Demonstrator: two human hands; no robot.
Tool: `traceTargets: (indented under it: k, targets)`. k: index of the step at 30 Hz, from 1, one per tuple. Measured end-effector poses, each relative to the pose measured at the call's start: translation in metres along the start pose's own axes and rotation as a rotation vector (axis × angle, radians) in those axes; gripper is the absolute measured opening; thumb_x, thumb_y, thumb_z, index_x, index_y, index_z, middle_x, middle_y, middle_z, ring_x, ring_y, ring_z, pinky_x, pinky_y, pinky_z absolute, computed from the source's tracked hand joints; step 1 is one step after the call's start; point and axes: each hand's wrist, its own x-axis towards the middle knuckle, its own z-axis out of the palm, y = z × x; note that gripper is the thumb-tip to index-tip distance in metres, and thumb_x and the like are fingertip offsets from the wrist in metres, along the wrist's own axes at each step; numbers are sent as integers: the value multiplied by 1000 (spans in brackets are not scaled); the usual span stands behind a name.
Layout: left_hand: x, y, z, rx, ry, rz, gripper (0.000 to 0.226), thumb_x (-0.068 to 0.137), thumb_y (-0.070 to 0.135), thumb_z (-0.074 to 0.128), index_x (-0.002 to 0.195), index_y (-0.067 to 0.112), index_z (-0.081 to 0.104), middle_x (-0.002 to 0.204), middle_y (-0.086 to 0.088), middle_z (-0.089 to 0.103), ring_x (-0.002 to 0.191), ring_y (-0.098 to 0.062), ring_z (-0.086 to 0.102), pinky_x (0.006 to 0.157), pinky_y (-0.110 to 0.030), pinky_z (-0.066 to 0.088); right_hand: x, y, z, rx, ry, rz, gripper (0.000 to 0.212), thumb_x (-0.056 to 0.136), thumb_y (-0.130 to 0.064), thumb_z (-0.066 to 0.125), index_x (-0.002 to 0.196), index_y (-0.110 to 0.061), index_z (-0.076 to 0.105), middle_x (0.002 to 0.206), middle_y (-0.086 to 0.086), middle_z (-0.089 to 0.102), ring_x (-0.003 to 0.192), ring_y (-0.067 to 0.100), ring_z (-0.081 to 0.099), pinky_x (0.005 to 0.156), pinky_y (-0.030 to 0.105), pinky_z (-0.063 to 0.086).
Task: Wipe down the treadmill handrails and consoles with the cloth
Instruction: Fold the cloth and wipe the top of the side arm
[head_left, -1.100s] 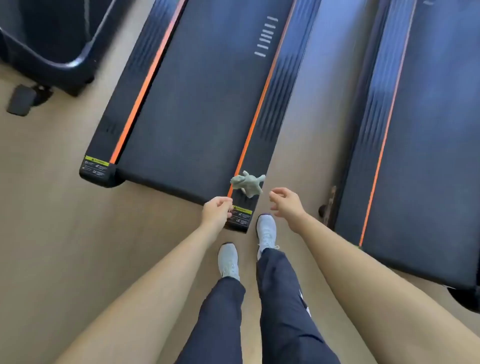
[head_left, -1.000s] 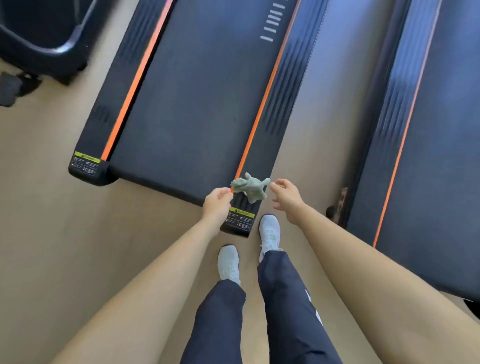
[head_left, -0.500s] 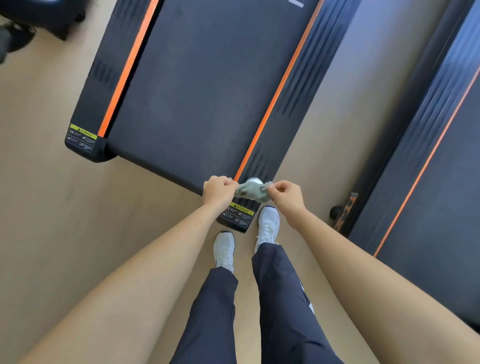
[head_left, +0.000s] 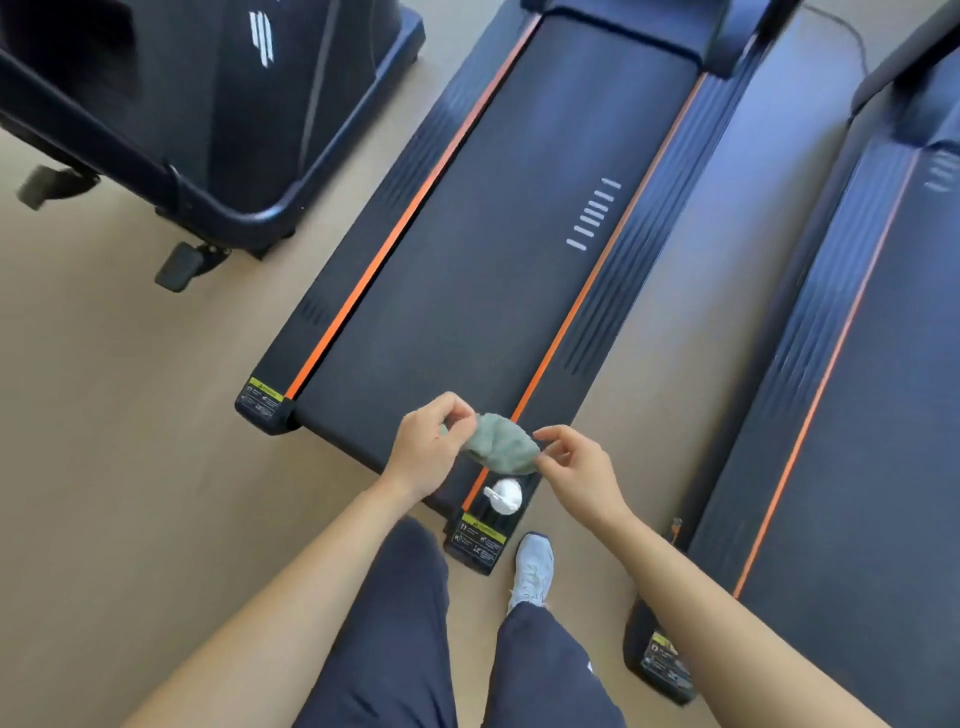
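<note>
Cloth (head_left: 500, 448), grey-green and nubby like terry or microfibre, hangs bunched in a soft oval between 2 bare hands above the rear end of the middle treadmill (head_left: 467, 291). The left hand (head_left: 427, 446) pinches its left edge with thumb and curled fingers closed on the fabric; the right hand (head_left: 575, 467) nips the right edge between thumb and forefinger, the other fingers loosely bent. Directly below the cloth, a small white, rounded plastic object (head_left: 504, 496) with a short spout-like tip sits on the treadmill's right side rail, just above a yellow-and-black warning label (head_left: 480, 538); what it is cannot be told.

The treadmill has a matte black, finely grained belt flanked by 2 thin orange stripes and ribbed black side rails, with a row of short white bars printed on the belt. A second treadmill (head_left: 857, 389) of the same make lies to the right, separated by a strip of floor. A glossy dark blue-black machine base (head_left: 208, 119) on small feet stands at upper left. The floor (head_left: 104, 441) is smooth, pale tan. Dark navy trousers and 1 light grey knit shoe (head_left: 531, 571) show below the forearms.
</note>
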Motion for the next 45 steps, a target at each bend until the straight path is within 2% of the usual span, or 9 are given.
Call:
traceTargets:
  k: [5,8,11,14,16,18,22,30,45]
  targets:
    - [34,82,-54,-25,-74,155,10,98,19,61,93,22,69,85,-2,69,82,-21,62,73,-33,51,23,-92,-45,-26,60,-216,54,89,-12,65,138,-31,55,128,-8,46,89,10,66,86,30,54]
    - [67,125,-87,-22,-153,221,21,100,9,55,99,19,73,94,-2,72,87,-10,66,73,-16,51,47,-162,-70,35,-35,-369,69,88,-5,65,147,-36,46,143,-15,39,91,8,68,82,18,50]
    - [113,161,-122,36,-211,320,25,100,8,53,99,22,75,101,8,70,98,-5,63,86,-15,47,79,-235,-87,-24,-180,-453,76,88,0,60,150,-39,41,152,-17,35,89,11,72,87,28,57]
    - [165,200,-163,68,-248,406,24,100,12,55,98,24,75,100,10,67,98,-4,62,89,-19,46,119,-297,-100,-119,-228,-450,50,85,-2,59,127,-29,63,103,-17,67,70,16,63,72,35,56]
    - [194,226,-193,54,-279,441,23,100,12,56,100,25,75,100,11,67,97,-3,62,88,-17,46,137,-334,-107,-141,-201,-405,19,85,-9,62,99,-19,70,70,-8,55,59,17,44,60,36,42]
    - [217,251,-221,33,-315,442,23,100,13,58,110,26,74,100,18,67,98,0,62,89,-13,45,147,-368,-115,-148,-141,-324,1,85,-14,68,85,-13,68,56,-12,45,53,10,37,55,26,34]
    - [254,301,-281,157,-374,439,36,96,24,70,131,27,66,98,27,63,97,5,60,91,-10,43,158,-416,-133,-185,-11,-230,19,76,-21,79,69,-20,60,59,-19,53,56,1,45,59,22,37]
    - [299,416,-326,359,-253,622,6,87,31,75,91,35,73,89,15,65,87,-4,62,82,-33,51,140,-486,-200,-89,359,-101,20,69,-15,70,66,-24,53,64,-11,59,64,11,53,61,31,48]
    - [336,582,-109,142,-438,474,6,87,27,69,83,31,70,59,10,66,58,-8,66,71,-38,58,101,-437,-341,151,1220,82,28,79,0,67,98,-21,66,92,-6,67,82,16,62,78,38,52]
